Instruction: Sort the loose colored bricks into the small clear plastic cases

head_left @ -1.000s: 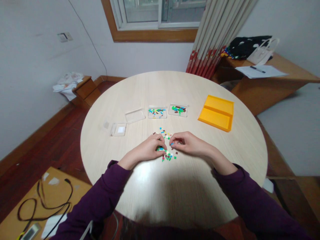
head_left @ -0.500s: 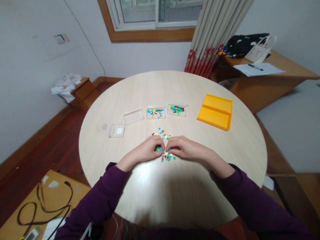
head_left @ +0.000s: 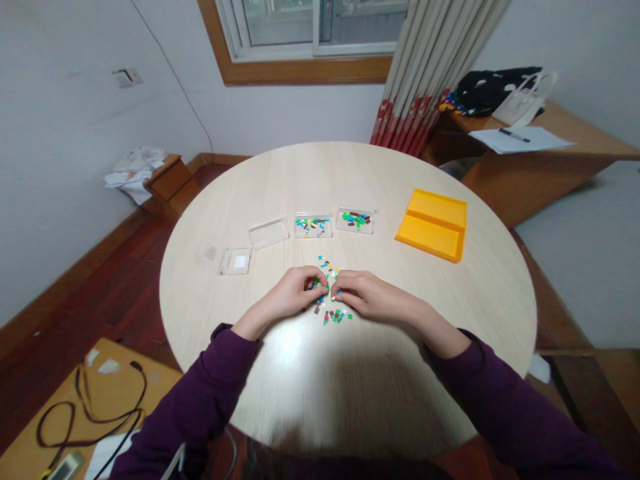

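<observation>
Small coloured bricks [head_left: 338,316] in green, brown, blue, yellow and white lie loose on the round table [head_left: 280,167]. At the left side of this pile, my left hand [head_left: 296,291] has thumb and forefinger pressed together at a green piece. Facing it from the right, my right hand [head_left: 361,293] pinches around a small piece, white or pale, at its fingertips. A narrow gap separates the two hands. Part of the pile is hidden under the fingers.
Beyond the hands stand two clear boxes of bricks [head_left: 313,233] [head_left: 355,229], an empty clear tray [head_left: 269,233] and a small clear case [head_left: 235,261]. A yellow open box [head_left: 433,225] lies to the right. A side desk [head_left: 565,133] holds papers and bags.
My left hand has shifted slightly up and left, uncovering brown pieces beneath it. A pale piece now shows at my right fingertips. The view has moved slightly.
</observation>
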